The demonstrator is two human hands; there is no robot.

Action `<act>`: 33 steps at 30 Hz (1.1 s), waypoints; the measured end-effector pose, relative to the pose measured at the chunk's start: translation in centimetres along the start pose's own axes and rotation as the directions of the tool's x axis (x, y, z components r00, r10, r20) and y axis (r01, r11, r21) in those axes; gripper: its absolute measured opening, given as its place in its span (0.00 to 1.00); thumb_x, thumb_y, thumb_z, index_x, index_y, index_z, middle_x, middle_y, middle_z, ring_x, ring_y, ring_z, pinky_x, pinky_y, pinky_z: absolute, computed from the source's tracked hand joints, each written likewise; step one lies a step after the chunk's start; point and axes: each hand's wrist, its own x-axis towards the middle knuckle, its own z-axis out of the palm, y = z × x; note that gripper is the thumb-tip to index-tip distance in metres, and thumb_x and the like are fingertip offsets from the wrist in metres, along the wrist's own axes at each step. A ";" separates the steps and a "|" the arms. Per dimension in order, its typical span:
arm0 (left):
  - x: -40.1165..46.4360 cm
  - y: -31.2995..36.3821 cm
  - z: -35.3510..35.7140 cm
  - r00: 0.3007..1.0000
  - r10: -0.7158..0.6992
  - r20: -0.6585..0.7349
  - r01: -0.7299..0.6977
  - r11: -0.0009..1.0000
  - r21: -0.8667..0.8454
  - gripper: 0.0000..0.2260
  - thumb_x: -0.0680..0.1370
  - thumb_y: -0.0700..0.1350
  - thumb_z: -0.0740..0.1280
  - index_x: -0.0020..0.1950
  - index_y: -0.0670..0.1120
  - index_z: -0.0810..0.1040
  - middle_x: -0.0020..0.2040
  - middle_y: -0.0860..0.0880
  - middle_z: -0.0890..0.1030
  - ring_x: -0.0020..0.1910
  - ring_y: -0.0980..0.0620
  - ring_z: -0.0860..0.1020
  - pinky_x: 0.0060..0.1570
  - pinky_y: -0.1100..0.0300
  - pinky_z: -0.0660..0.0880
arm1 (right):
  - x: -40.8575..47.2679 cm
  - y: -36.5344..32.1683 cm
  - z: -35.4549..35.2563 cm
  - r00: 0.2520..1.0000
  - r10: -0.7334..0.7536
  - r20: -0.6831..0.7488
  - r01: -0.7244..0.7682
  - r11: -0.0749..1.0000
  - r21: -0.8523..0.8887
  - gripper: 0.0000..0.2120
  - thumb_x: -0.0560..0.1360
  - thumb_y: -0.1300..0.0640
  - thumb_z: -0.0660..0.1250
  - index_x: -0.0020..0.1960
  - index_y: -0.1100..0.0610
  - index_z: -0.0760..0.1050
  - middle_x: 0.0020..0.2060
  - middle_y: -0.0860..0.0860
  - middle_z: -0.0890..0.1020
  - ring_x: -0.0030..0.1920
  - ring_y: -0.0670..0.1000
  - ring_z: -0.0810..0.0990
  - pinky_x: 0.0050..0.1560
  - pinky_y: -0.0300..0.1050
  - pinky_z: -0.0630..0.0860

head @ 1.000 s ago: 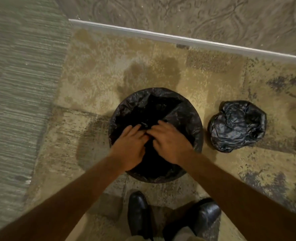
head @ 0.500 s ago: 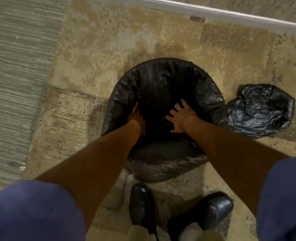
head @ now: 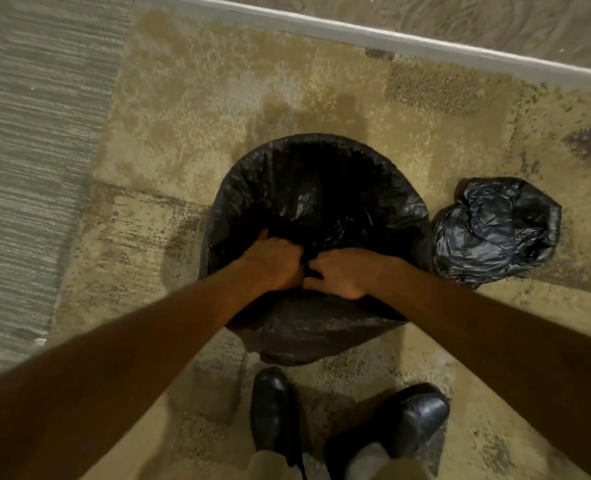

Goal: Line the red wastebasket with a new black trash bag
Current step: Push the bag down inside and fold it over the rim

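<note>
A round wastebasket stands on the carpet, wholly covered by a black trash bag draped over its rim and down its sides; no red shows. My left hand and my right hand are side by side at the near rim, both closed on a bunch of the black plastic between them. The inside of the bag is dark and its bottom is hidden.
A second, crumpled and filled black bag lies on the carpet touching the wastebasket's right side. A white baseboard and patterned wall run along the back. My black shoes stand just in front of the basket. Grey striped carpet lies left.
Half a second ago my hands were spread apart and pressing inside the bag. Now they have come up and together at the near rim, gripping gathered plastic.
</note>
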 end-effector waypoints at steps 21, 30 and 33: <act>-11.6 -3.4 6.2 0.709 0.525 -0.471 -0.465 0.850 0.249 0.28 0.78 0.67 0.62 0.70 0.50 0.79 0.70 0.49 0.78 0.72 0.48 0.74 0.72 0.43 0.67 | -10.3 6.0 8.1 0.654 -0.352 -0.670 0.184 0.933 -0.310 0.43 0.72 0.24 0.58 0.77 0.51 0.67 0.79 0.57 0.64 0.80 0.61 0.56 0.76 0.68 0.50; -5.9 -5.2 -2.5 0.647 -0.522 -0.556 -0.192 0.594 -0.781 0.29 0.77 0.43 0.70 0.77 0.49 0.65 0.66 0.53 0.72 0.64 0.54 0.72 0.61 0.60 0.69 | -8.7 5.3 0.6 0.670 0.435 -0.602 0.123 0.734 0.667 0.37 0.81 0.60 0.63 0.83 0.51 0.48 0.79 0.53 0.62 0.77 0.56 0.62 0.74 0.47 0.60; -4.3 -5.9 -2.7 0.621 -0.634 -0.461 -0.121 0.503 -0.856 0.20 0.78 0.39 0.66 0.70 0.50 0.74 0.53 0.57 0.78 0.54 0.53 0.78 0.49 0.65 0.70 | -7.8 4.6 0.8 0.600 0.618 -0.509 0.130 0.552 0.824 0.27 0.80 0.61 0.60 0.78 0.51 0.62 0.68 0.58 0.76 0.68 0.61 0.74 0.67 0.55 0.72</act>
